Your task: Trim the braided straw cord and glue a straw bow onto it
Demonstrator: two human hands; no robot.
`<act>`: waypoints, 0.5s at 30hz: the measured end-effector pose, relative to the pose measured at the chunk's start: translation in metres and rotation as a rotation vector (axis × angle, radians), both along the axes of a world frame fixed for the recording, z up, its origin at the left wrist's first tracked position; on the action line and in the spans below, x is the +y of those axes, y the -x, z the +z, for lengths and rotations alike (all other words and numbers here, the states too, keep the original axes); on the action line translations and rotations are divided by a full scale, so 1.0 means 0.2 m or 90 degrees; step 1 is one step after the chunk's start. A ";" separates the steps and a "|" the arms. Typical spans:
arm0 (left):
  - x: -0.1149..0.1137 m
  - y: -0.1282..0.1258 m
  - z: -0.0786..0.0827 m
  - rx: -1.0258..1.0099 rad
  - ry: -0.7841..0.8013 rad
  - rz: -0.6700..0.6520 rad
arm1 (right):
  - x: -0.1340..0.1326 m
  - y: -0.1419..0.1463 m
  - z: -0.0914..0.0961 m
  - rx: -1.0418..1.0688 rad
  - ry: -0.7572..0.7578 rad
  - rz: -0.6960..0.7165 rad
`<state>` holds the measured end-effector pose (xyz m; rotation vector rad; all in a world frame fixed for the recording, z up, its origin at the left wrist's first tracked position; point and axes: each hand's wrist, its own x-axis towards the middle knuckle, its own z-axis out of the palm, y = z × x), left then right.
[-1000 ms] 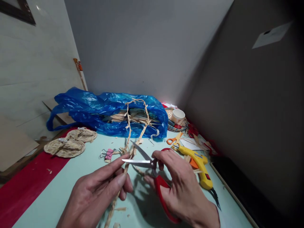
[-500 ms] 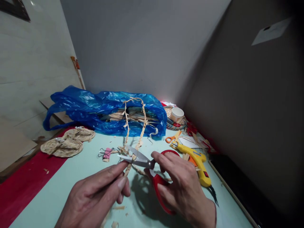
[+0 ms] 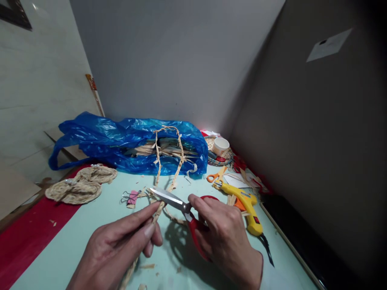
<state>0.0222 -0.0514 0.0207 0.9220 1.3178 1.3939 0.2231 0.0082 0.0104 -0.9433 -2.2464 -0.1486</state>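
Note:
A braided straw cord [image 3: 179, 167] loops up from the table and runs back down through the fingers of my left hand [image 3: 123, 241], which pinches it. My right hand [image 3: 225, 229] grips red-handled scissors [image 3: 171, 197], fingers through the handles. Their blades are closed together across the cord, just beyond my left fingertips. Whether the cord is severed there, I cannot tell. To the left of the blades lies a pink binder clip [image 3: 132, 197] at the cord's end.
Behind is a blue plastic bag [image 3: 99, 139] of straw strips. Woven straw slippers [image 3: 75, 189] lie left. A yellow glue gun [image 3: 248, 203], orange scissors [image 3: 213, 177] and a basket [image 3: 222, 161] with a white cup [image 3: 221, 145] are right. Straw scraps litter the table [image 3: 169, 274].
The scissor blades, parted around the cord before, have closed. The red handles have drawn together in my right hand. The whole view has shifted slightly, and my left hand keeps its pinch.

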 end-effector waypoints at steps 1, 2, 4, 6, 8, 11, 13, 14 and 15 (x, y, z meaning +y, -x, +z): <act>0.00 0.00 0.01 -0.038 0.015 -0.008 | 0.00 0.00 0.00 -0.010 -0.006 -0.002; 0.01 -0.01 0.02 -0.082 0.024 -0.017 | 0.00 0.01 0.00 -0.022 -0.012 -0.001; 0.01 -0.01 0.04 -0.168 0.032 -0.028 | -0.01 0.02 0.00 -0.047 -0.016 0.011; 0.02 -0.01 0.05 -0.207 0.036 -0.028 | -0.02 0.02 0.00 -0.054 0.005 0.033; 0.03 -0.01 0.06 -0.201 0.047 -0.021 | -0.03 0.02 0.00 -0.019 0.044 0.055; 0.03 -0.01 0.06 -0.166 0.068 -0.023 | -0.03 0.01 0.01 0.083 0.125 0.064; 0.03 0.00 0.07 -0.152 0.076 -0.025 | -0.01 0.00 0.02 0.137 0.168 0.042; 0.03 0.00 0.07 -0.146 0.079 -0.027 | -0.01 0.00 0.03 0.153 0.182 0.031; 0.03 0.00 0.07 -0.145 0.081 -0.028 | 0.00 0.01 0.03 0.162 0.186 0.023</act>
